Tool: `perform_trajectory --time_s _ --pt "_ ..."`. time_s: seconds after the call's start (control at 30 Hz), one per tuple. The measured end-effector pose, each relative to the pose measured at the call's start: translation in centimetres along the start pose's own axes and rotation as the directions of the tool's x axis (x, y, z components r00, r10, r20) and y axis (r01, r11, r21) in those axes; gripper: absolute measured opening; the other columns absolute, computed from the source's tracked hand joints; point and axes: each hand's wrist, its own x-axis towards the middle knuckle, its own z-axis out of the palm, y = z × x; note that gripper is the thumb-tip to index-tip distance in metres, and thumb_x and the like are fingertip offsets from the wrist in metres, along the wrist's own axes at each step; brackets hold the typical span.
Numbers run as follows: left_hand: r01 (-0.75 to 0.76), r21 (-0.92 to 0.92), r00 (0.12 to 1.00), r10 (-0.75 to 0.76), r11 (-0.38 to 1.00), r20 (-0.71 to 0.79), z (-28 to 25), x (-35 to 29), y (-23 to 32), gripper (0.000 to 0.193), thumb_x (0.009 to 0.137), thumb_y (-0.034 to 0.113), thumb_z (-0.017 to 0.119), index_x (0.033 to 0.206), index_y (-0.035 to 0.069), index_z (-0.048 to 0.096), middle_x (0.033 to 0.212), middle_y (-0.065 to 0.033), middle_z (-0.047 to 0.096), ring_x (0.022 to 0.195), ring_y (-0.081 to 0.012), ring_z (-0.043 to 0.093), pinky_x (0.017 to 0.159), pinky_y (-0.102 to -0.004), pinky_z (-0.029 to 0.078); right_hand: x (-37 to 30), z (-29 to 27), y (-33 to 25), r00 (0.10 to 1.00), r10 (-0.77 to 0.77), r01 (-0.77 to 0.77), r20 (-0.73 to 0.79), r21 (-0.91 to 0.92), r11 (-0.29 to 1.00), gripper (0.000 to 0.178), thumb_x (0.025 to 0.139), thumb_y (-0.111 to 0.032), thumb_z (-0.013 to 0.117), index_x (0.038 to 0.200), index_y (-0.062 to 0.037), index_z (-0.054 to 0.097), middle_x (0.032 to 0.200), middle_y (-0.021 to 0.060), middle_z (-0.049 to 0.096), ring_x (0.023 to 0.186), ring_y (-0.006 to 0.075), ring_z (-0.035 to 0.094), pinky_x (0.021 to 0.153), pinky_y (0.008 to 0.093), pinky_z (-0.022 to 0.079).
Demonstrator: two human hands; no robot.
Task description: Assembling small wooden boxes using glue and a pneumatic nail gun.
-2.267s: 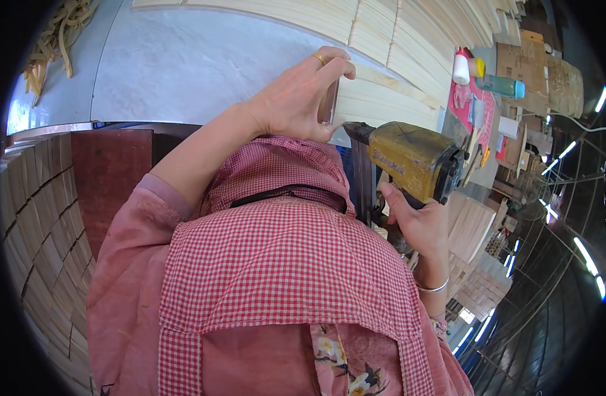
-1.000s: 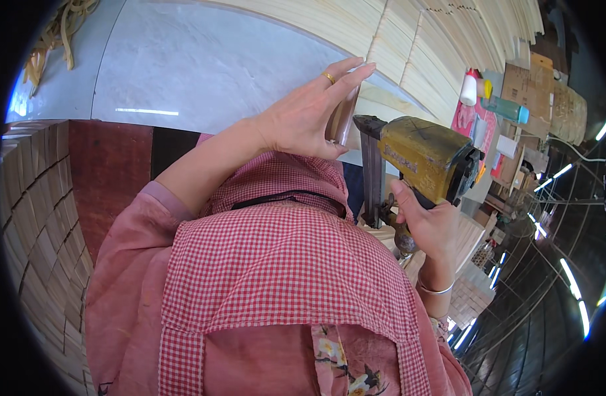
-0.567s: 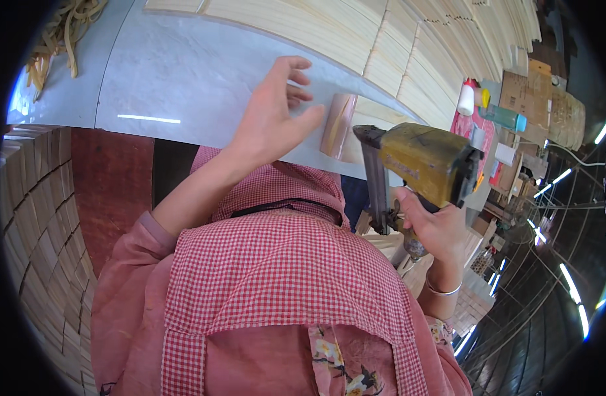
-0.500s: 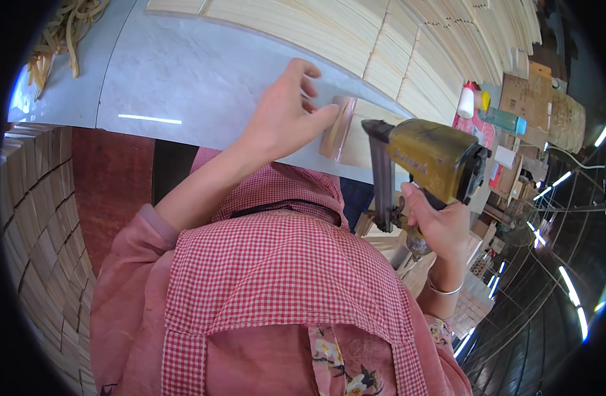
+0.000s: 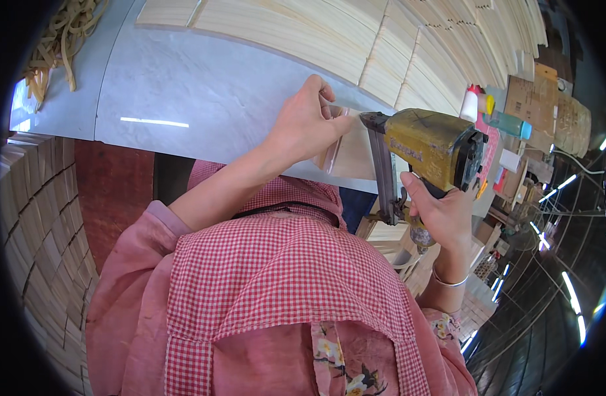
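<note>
My right hand [image 5: 441, 214] grips the handle of a worn yellow-gold nail gun [image 5: 431, 145] with a dark magazine. Its nose points left and sits close to the tip of my left thumb. Under the nose lies a pale wooden board [image 5: 357, 155] with a glossy brownish strip along its left side, at the near edge of the table. My left hand [image 5: 309, 125] is closed over the left end of this board, fingers bent at the far side and thumb pointing right. What the fingertips touch is partly hidden.
Pale wooden boards [image 5: 270, 33] lie in rows along the far side of the grey marbled table [image 5: 184, 79]. Tan strips [image 5: 62, 39] hang in a heap at far left. Bottles [image 5: 507, 124] stand at right. Stacked wood blocks [image 5: 42, 198] rise at lower left.
My left hand has moved right and slightly nearer, and its fingers have closed in at the board. The nail gun has shifted slightly left and up, its nose now by my left thumb.
</note>
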Motion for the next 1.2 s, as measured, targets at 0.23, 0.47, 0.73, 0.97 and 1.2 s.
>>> perform_trajectory --time_s 0.23,0.47,0.73,0.97,1.2 --pt "0.004 -0.021 1.0 -0.004 1.0 -0.007 -0.1 -0.1 0.1 0.032 0.084 0.015 0.072 0.103 0.001 0.051 0.073 -0.0025 0.051 0.064 -0.0123 0.048 0.058 -0.0265 0.043 0.8 -0.5 0.6 0.995 -0.103 0.104 0.013 -0.082 0.991 0.02 0.089 -0.016 0.079 0.092 0.0015 0.07 0.068 0.0017 0.063 0.049 0.0091 0.053 0.045 0.021 0.04" --pt "0.079 0.048 0.997 -0.078 0.996 -0.005 -0.4 -1.1 1.9 0.034 0.082 0.013 0.076 0.104 0.002 0.052 0.083 -0.0059 0.054 0.073 -0.0147 0.052 0.066 -0.0278 0.046 1.6 -1.6 -0.4 0.995 -0.061 0.073 0.081 -0.149 0.986 0.027 0.083 -0.003 0.076 0.107 0.0051 0.067 0.094 0.0108 0.074 0.078 0.0183 0.069 0.066 0.0286 0.054" --pt "-0.686 0.646 0.646 0.689 0.336 0.328 3.4 -1.7 3.3 0.061 0.075 0.031 0.08 0.121 -0.003 0.06 0.122 -0.0178 0.057 0.109 -0.0291 0.053 0.103 -0.0457 0.039 0.7 -5.7 4.8 0.979 0.091 -0.087 -0.181 0.029 0.996 0.021 0.085 -0.004 0.075 0.102 0.0049 0.067 0.077 0.0061 0.069 0.056 0.0125 0.059 0.05 0.0239 0.047" --pt "-0.688 0.699 0.692 0.467 0.194 0.551 6.9 -1.0 3.3 0.083 0.072 0.041 0.081 0.138 -0.002 0.052 0.139 -0.018 0.049 0.121 -0.0316 0.047 0.113 -0.0458 0.032 -0.1 -5.8 7.4 0.981 0.122 -0.102 -0.15 0.135 0.986 0.018 0.086 -0.006 0.075 0.098 0.0058 0.068 0.069 0.0035 0.064 0.046 0.0094 0.05 0.043 0.0223 0.04" --pt "-0.691 0.69 0.694 0.464 0.216 0.55 7.0 -1.0 3.5 0.081 0.071 0.038 0.082 0.136 -0.002 0.054 0.139 -0.017 0.048 0.122 -0.0312 0.046 0.111 -0.0445 0.033 0.4 -6.0 7.9 0.984 0.135 -0.118 -0.119 0.137 0.983 0.017 0.086 -0.006 0.075 0.096 0.006 0.068 0.069 0.0042 0.065 0.047 0.0094 0.051 0.044 0.0221 0.041"
